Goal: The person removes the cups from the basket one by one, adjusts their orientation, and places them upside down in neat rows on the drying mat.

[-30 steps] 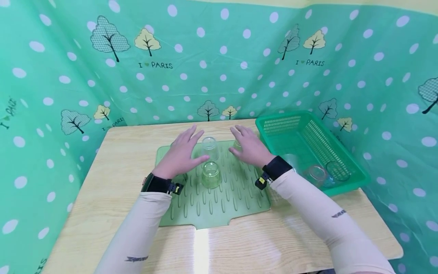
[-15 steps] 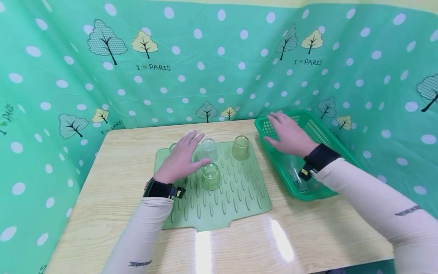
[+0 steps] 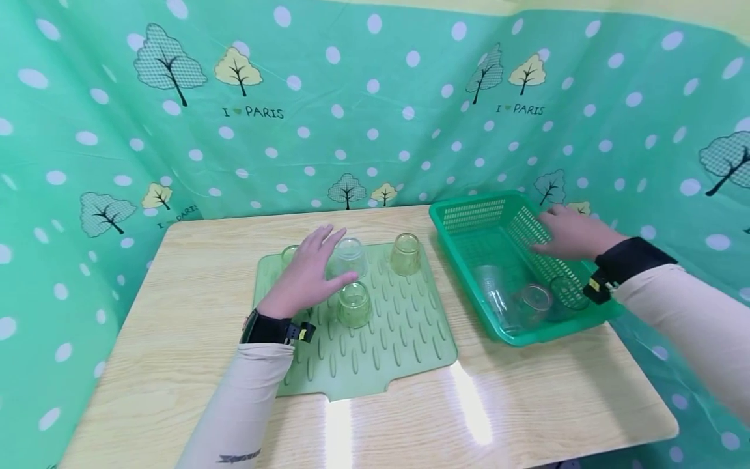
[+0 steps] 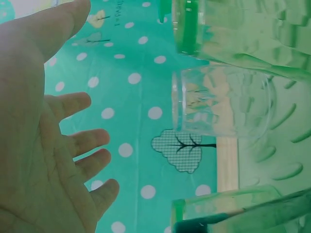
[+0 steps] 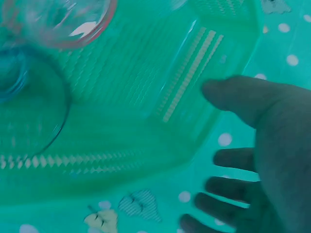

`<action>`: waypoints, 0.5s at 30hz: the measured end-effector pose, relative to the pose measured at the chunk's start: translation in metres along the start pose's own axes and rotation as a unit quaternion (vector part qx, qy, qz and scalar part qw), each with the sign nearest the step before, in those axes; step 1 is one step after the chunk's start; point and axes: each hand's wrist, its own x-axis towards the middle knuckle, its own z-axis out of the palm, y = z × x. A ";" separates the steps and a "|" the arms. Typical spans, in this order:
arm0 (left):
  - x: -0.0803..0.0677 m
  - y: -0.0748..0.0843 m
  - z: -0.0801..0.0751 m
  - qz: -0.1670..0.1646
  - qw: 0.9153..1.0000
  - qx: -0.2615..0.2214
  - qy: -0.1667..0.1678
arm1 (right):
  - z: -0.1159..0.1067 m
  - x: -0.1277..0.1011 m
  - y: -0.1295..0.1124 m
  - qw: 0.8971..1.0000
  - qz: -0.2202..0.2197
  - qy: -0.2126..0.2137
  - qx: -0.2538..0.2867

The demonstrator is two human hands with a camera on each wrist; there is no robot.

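The left hand [image 3: 307, 273], grip wide and holding nothing, hovers over the mat [image 3: 375, 339] beside upturned cups [image 3: 354, 304]. The right hand [image 3: 571, 232], fingers spread, is over the basket's [image 3: 469, 210] far right rim near the tabletop's [image 3: 187, 312] right edge.

Four upturned cups [image 3: 354, 304] on one mat [image 3: 404, 339], three glasses [image 3: 532, 303] in one basket [image 3: 474, 213]

Mat [image 3: 404, 339] front half lies bare, room to pass there. Farther back, four upturned cups crowd it, the clear cup [image 3: 350, 255] just beside the left hand [image 3: 307, 273]. Basket [image 3: 469, 215] far end is free; three glasses [image 3: 527, 301] fill its near end.
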 end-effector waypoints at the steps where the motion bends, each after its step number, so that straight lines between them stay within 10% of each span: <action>1: -0.001 0.000 -0.001 0.000 1.000 -0.004 0.002 | 0.001 -0.002 0.004 1.000 0.003 -0.014 -0.003; 15: -0.017 0.007 -0.015 -0.002 0.999 -0.019 0.039 | 0.017 -0.031 0.036 0.981 0.055 -0.182 0.037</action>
